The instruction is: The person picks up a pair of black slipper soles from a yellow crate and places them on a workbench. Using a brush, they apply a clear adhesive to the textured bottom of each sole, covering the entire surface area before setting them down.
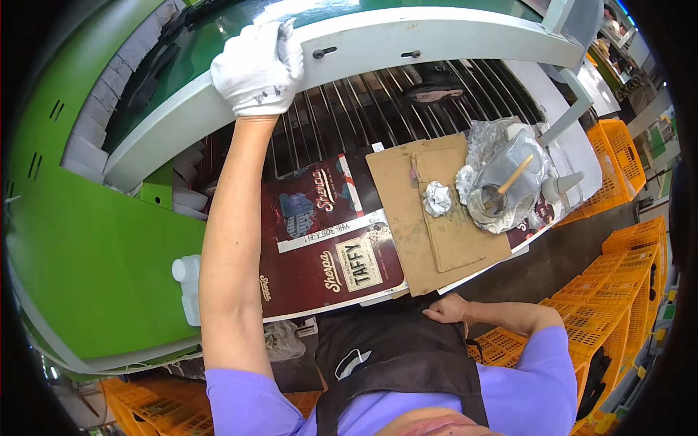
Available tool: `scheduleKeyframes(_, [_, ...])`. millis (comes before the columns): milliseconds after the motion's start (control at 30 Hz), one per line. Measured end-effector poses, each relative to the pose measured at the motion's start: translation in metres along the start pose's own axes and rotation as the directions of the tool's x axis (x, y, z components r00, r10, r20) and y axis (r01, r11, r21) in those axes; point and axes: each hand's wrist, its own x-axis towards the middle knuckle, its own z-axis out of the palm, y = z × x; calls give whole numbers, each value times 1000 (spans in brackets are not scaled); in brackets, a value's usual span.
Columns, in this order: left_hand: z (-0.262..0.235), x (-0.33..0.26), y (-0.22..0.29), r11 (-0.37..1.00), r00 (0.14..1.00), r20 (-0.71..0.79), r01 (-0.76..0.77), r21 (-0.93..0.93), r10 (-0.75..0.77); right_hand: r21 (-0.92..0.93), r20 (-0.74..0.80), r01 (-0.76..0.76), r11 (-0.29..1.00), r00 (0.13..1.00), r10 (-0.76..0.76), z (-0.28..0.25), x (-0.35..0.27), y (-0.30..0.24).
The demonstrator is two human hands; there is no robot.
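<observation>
Left hand (258,69), in a white glove, is gripping the pale grey frame (378,43) of the green conveyor (94,240), fingers curled over its edge. Right hand (447,310), bare, is resting empty and loosely open against the dark apron (392,349). Cardboard sheet (436,218) is lying on the table nearby.

Probably a factory floor: green conveyor machine (94,247), stacked orange crates (625,269).

Your work surface is a rack of metal rods (378,109). Directly on it lie a dark red printed carton sheet (320,247) and a brown cardboard sheet (429,240).
</observation>
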Motion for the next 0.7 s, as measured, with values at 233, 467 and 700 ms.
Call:
scheduleKeyframes(233, [6,0,-5,1000,999,-44,-18,-10,18,-11,12,12,1000,1000,-12,-2,1,0])
scheduleKeyframes(467, [1,1,-1,1000,999,-27,-18,-23,17,-8,-53,35,999,998,-35,-1,1,-1])
scheduleKeyframes(700, [-10,5,7,998,997,43,58,-16,-57,-29,-109,67,997,992,-70,2,-2,-3])
